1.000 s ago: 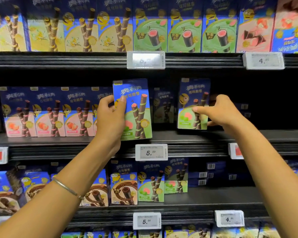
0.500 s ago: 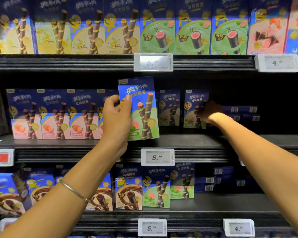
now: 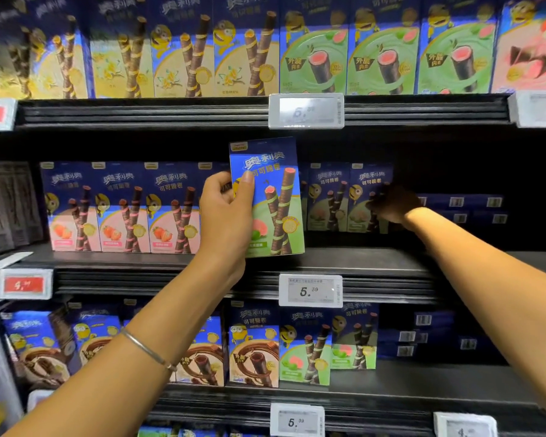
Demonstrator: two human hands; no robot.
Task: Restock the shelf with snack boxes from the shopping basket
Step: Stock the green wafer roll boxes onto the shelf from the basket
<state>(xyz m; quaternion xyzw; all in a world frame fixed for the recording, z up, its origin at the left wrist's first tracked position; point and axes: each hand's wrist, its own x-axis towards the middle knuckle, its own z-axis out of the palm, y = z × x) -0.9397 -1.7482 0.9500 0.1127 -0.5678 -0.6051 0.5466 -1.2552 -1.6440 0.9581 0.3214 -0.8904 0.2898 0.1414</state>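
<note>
Both hands are up at the middle shelf (image 3: 391, 257), a dark board with a ribbed front edge. The left hand (image 3: 226, 212) grips a blue-and-green snack box (image 3: 267, 197) by its left side, thumb across the front and fingers curled behind. It holds the box upright at the front of the shelf, and whether the lower edge rests on the board I cannot tell. The right hand (image 3: 391, 205) reaches deep into the shadowed back, against the right edge of a second green box (image 3: 368, 200) standing upright there beside another of its kind; how its fingers lie is lost in the dark. Left of the held box stands a row of strawberry boxes (image 3: 123, 209). Flat dark-blue boxes (image 3: 460, 203) lie stacked at the far right. A white price tag (image 3: 310, 290) clips to the shelf edge below the held box. A thin bracelet (image 3: 148, 351) circles the left wrist.
</note>
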